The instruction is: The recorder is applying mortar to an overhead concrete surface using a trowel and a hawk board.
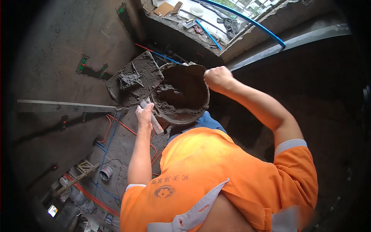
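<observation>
My left hand (145,115) is closed around the handle of a mortar hawk (148,71), a flat, grimy board held out to the left of the bucket. A lump of wet grey mortar (130,80) lies on the board. Right beside it is a round dark bucket (208,101) with more mortar clinging to its inner wall and bottom. At the bucket's right rim my right hand (219,78) is curled into a fist; what its fingers hold is hidden from this view.
A window sill (210,27) at the top carries a trowel (189,24), a brush and a white bowl. A blue pipe (247,19) arches over it. Green-marked wall boxes (82,63) dot the left wall. Red and blue pipes, a paint bucket (106,173) and clutter lie on the floor.
</observation>
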### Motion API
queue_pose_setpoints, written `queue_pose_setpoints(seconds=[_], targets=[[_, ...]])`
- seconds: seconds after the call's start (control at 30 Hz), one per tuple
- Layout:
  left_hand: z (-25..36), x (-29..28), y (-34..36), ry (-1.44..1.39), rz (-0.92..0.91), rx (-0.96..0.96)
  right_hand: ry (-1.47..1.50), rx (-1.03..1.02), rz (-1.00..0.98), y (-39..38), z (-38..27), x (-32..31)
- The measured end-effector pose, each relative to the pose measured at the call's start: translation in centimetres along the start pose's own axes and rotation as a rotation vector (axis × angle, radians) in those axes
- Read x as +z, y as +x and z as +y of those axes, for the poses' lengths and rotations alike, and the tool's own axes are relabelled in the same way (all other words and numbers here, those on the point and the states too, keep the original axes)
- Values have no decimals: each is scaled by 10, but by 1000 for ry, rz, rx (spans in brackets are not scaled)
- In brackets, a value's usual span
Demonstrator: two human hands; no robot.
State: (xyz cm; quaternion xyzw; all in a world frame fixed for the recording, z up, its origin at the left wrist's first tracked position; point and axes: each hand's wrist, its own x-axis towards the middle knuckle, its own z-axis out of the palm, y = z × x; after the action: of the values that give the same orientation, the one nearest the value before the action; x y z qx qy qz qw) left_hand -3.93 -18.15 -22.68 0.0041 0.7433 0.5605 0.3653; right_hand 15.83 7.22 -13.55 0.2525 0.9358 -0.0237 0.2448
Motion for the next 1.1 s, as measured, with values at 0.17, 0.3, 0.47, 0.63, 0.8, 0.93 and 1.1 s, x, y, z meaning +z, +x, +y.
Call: queue_pose_setpoints(seconds=[0.17, 0.3, 0.47, 0.63, 0.8, 0.93, 1.1], targets=[[-19, 11, 6, -51, 53, -11, -35, -364, -141, 1, -76, 51], [-42, 5, 18, -123, 60, 36, -107, -275, -103, 12, -47, 8], [-22, 13, 16, -83, 50, -53, -330, -300, -195, 70, -40, 19], [-31, 13, 17, -153, 36, -78, -176, -296, -303, 72, -29, 21], [-21, 11, 11, -194, -5, -139, 223, -72, -334, 56, -14, 55], [-35, 4, 18, -129, -13, -71, 683, 126, -402, 47, -37, 84], [-22, 12, 13, -191, -11, -59, 1064, 217, -415, 47, -46, 105]])
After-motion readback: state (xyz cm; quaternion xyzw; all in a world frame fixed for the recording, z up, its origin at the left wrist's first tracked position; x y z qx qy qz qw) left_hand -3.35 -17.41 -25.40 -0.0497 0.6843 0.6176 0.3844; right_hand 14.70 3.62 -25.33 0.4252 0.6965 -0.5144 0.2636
